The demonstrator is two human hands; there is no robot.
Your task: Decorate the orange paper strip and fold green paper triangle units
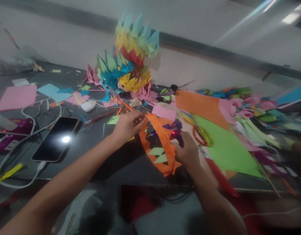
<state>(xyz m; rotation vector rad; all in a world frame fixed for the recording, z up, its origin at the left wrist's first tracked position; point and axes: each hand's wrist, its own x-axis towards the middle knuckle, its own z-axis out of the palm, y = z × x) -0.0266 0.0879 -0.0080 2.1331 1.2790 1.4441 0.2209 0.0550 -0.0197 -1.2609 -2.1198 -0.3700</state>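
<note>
Head view: mid-frame, left fingers [138,118] curl beside an orange folded-paper ring [162,133]; right fingers [186,141] bend at its right side; both grips unclear.

Dim, greyish light. White glare on phone [56,139], left; bright streaks far right. Soft blur overall, edges smeared worst.

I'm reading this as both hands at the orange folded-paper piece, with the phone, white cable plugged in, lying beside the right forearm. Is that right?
Not quite: the head view shows the phone, white cable plugged in, lying beside the left forearm. The left hand and right hand are indeed at the orange folded-paper piece.
</note>
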